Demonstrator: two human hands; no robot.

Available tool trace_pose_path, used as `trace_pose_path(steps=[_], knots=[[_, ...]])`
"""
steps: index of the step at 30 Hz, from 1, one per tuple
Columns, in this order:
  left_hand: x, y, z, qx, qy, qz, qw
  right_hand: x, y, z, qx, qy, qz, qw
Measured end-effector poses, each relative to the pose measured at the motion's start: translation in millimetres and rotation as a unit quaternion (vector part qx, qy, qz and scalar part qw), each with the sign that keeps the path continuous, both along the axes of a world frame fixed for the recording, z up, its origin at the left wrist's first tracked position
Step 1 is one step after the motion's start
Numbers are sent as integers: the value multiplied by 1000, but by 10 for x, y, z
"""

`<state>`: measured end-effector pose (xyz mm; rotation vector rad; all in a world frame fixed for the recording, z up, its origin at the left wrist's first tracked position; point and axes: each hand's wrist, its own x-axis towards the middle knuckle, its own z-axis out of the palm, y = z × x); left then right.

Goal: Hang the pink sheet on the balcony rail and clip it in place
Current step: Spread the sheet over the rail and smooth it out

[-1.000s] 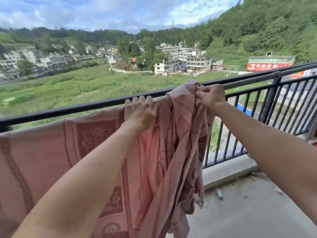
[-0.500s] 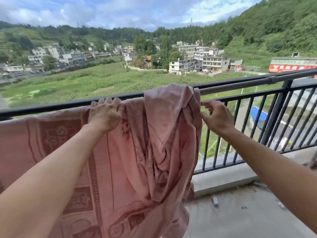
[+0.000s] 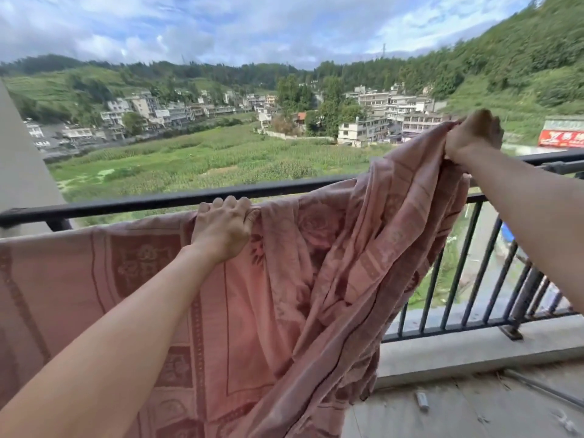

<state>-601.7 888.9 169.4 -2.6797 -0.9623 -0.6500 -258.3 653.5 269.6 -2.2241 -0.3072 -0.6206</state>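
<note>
Your left hand holds the sheet at the rail, fingers curled over its top edge, and farther right your right hand grips the bunched end above the rail, so spread rightward along it.

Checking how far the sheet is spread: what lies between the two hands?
In the head view, only pink sheet: a bunched, folded stretch runs from the left hand at the rail up to the raised right hand, which grips its edge.
</note>
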Motion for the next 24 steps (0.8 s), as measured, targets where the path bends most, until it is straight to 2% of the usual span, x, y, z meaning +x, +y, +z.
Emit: trace_pose_path(steps=[2,5,7,8,10,11,12,15,17,19,22,24], knots=[[-88,42,-10,12,-1,-3,1000,35,-54,-84,-63,40,-30,997],[-232,88,-39,37,-11,-6,999,-335,69,-162,-189,30,23,981],[-331,134,-42,49,-11,-3,999,-771,260,-170,-216,-50,119,968],[-369,152,-44,52,-9,-3,999,-1024,370,-190,-231,-89,196,949],[-468,198,-26,59,-13,-5,998,-1470,606,-288,-265,-100,366,887],[-523,216,-16,62,-18,-7,998,-1632,702,-362,-271,-91,419,862],[-611,244,3,63,-21,-8,998,-1754,779,-433,-262,-92,442,853],[-891,354,73,65,-24,-16,997,-1992,902,-467,-185,-124,453,863],[-1023,398,113,59,-22,-24,998,-2000,887,-402,-170,-146,438,871],[-1101,409,142,52,-26,-30,998,-1766,761,-346,-181,-164,360,900],[-1266,448,209,55,-25,-28,998,-1310,402,-264,-161,-95,187,964],[-1314,449,248,58,-23,-22,998,-1160,235,-212,-160,-48,140,976]])
